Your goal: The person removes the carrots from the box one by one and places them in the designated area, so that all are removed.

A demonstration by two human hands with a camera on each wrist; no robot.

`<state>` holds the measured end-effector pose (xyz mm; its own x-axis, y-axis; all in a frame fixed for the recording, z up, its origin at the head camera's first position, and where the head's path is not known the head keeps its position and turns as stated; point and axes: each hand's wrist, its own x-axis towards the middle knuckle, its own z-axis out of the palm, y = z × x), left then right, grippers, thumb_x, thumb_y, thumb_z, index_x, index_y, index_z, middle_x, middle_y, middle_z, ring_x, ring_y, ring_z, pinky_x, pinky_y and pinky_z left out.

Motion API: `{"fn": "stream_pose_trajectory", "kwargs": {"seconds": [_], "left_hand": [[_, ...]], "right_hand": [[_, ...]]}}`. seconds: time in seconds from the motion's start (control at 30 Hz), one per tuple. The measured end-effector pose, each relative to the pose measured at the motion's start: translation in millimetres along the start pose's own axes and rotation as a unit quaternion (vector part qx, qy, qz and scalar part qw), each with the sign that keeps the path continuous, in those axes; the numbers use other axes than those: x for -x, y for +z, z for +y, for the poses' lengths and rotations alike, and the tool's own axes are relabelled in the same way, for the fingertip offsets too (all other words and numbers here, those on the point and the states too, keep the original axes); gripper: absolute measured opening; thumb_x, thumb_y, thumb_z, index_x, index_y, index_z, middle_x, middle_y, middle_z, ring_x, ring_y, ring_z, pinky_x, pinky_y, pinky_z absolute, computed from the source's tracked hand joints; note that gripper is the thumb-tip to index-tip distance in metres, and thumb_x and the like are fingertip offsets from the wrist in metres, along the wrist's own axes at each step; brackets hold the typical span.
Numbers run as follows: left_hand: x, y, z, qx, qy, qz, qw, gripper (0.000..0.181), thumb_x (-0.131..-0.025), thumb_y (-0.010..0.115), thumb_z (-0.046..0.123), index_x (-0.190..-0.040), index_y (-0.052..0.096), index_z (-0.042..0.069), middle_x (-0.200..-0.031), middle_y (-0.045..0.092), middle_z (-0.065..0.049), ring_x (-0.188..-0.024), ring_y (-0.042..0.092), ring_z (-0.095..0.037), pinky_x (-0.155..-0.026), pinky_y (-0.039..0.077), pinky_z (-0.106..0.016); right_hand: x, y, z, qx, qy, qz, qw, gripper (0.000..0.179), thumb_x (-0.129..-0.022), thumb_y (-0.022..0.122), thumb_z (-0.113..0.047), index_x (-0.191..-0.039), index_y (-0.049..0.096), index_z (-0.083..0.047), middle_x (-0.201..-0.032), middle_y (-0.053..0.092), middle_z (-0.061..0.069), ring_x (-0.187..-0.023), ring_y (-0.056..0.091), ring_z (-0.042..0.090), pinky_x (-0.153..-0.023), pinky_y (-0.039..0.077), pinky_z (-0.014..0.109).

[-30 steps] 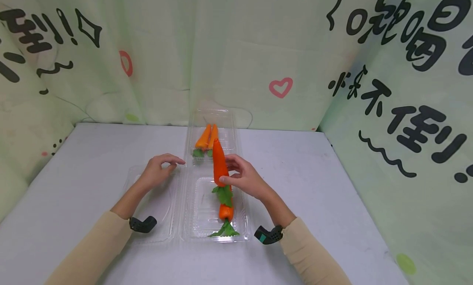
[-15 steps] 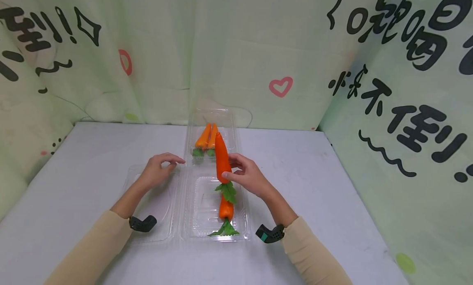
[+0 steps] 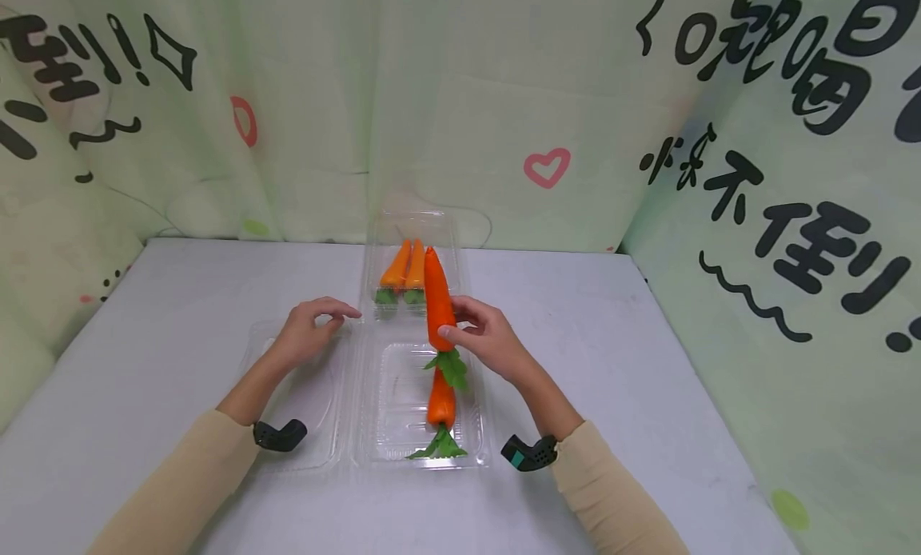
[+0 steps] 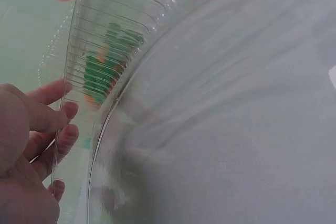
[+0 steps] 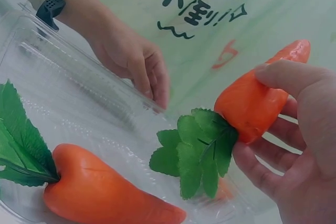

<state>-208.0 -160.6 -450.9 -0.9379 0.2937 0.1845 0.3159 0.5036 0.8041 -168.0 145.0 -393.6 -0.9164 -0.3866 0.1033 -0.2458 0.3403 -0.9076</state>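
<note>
Head: I see the right hand (image 3: 485,339) pinch a carrot (image 3: 436,299) over the tray (image 3: 403,391); placing, I judge. Left wrist: the left hand (image 4: 21,129) meets clear plastic (image 4: 79,45); pinching, I can't tell. Right wrist: next likely calls for lowering beside the second carrot (image 5: 105,187).

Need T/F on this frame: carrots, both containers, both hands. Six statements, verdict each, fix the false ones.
1. The right hand holds a carrot by its orange body. True.
2. Three carrots lie in the far container. False: two carrots lie there.
3. The front container is open. True.
4. The left hand grips a carrot. False: it holds the front container's clear edge.
5. One carrot lies in the front container, apart from the held one. True.
6. The held carrot's leaves point at the far container. False: its tip points that way; the leaves point back toward the person.
</note>
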Motion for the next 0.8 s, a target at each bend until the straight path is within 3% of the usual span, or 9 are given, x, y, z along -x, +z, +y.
{"fn": "stream_pose_trajectory", "kwargs": {"seconds": [0.4,0.8], "left_hand": [[-0.3,0.8,-0.4,-0.006,-0.009,0.001,0.9999,0.027,-0.093,0.054,-0.006,-0.109,0.072,0.006,-0.115,0.069,-0.013,-0.115,0.058,-0.033,-0.104,0.044,-0.054],[-1.0,2.1,-0.9,-0.005,0.005,0.005,1.0000,0.026,-0.093,0.054,-0.006,-0.108,0.072,0.006,-0.113,0.069,-0.014,-0.114,0.059,-0.033,-0.102,0.045,-0.053]], "right_hand": [[0.4,-4.0,1.0,-0.005,-0.006,0.003,1.0000,0.043,-0.093,0.062,-0.016,-0.134,0.054,-0.007,-0.124,0.062,0.015,-0.111,0.057,0.027,-0.088,0.056,0.027],[1.1,-8.4,1.8,-0.011,-0.010,0.014,0.9998,0.041,-0.093,0.062,-0.016,-0.133,0.054,-0.007,-0.125,0.061,0.014,-0.111,0.057,0.026,-0.091,0.055,0.029]]}}
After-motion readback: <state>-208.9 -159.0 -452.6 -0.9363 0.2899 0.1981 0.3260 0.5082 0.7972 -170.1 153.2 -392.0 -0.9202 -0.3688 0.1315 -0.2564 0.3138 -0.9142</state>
